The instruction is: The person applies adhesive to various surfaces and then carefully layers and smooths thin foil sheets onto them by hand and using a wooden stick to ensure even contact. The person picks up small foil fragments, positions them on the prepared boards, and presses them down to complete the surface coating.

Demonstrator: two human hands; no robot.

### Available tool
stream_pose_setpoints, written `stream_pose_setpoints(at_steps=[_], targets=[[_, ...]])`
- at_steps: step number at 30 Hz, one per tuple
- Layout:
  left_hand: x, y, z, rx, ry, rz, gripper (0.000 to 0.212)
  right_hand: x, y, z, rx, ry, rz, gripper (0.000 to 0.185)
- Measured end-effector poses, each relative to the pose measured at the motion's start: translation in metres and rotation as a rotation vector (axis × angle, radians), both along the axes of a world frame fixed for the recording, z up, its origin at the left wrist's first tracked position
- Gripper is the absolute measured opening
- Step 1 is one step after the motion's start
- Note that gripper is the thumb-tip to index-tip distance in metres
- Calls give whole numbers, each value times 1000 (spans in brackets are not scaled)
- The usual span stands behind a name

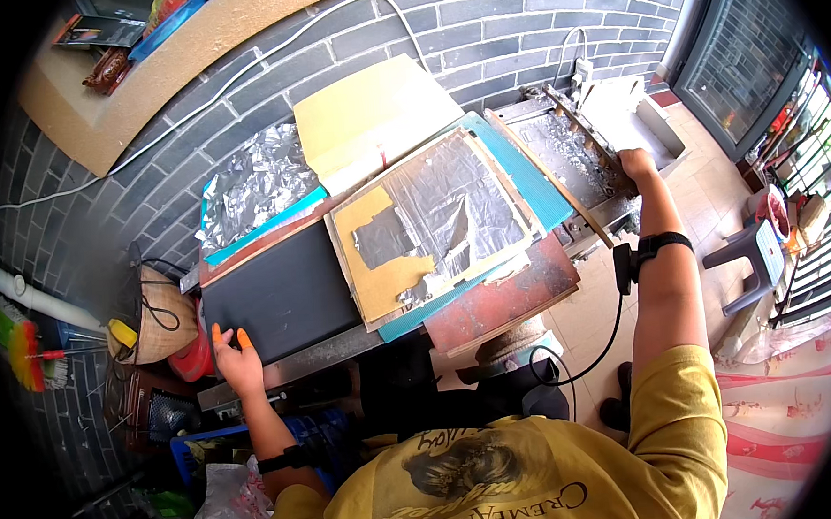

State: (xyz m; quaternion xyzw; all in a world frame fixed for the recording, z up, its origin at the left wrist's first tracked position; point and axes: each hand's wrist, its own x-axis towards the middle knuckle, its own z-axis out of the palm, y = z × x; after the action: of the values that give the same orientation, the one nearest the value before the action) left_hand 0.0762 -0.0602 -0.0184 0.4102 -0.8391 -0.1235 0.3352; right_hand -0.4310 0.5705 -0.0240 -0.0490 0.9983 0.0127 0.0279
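My left hand [239,362], with orange finger cots on two fingertips, lies at the near left corner of a flat black sheet [277,302]. Its fingers are apart and hold nothing. At the right, my right hand [637,165] is closed around the near end of a long, dirty bar [583,125] that crosses a grey-dusted metal tray [521,116]. Between my hands, a worn cardboard sheet [368,290] carries crinkled silvery film [476,207]. Beneath it are a blue-green ribbed mat [550,206] and a reddish board [509,304].
Crumpled foil pieces [256,183] fill a blue-edged tray at the back left. A yellowish board [373,121] leans by the brick wall [516,25]. A thin wooden strip [552,178] lies beside the mat. A plastic stool [750,263] stands right; a blue crate [179,455] sits lower left.
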Motion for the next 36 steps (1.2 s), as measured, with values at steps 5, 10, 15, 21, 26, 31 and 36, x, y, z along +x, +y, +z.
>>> stream_pose_setpoints(at_steps=[5, 10, 15, 21, 26, 31, 36], targets=[[0, 1, 0, 6, 7, 3, 49, -7, 5, -8, -5, -2, 3, 41], [-3, -1, -2, -14, 7, -16, 49, -11, 15, -12, -44, 13, -37, 40], [1, 1, 0, 3, 2, 7, 49, -3, 2, -3, 45, -27, 33, 39], [-1, -2, -3, -5, 7, -8, 47, -2, 7, -2, -22, -7, -10, 39], [2, 0, -1, -8, 11, -1, 47, -6, 7, -13, 3, 69, 44, 33], [-3, 1, -2, -12, 9, -27, 48, -14, 20, -23, -25, 88, 35, 31], [5, -2, -1, -29, 2, -19, 48, -16, 8, -20, -230, 6, -100, 44]])
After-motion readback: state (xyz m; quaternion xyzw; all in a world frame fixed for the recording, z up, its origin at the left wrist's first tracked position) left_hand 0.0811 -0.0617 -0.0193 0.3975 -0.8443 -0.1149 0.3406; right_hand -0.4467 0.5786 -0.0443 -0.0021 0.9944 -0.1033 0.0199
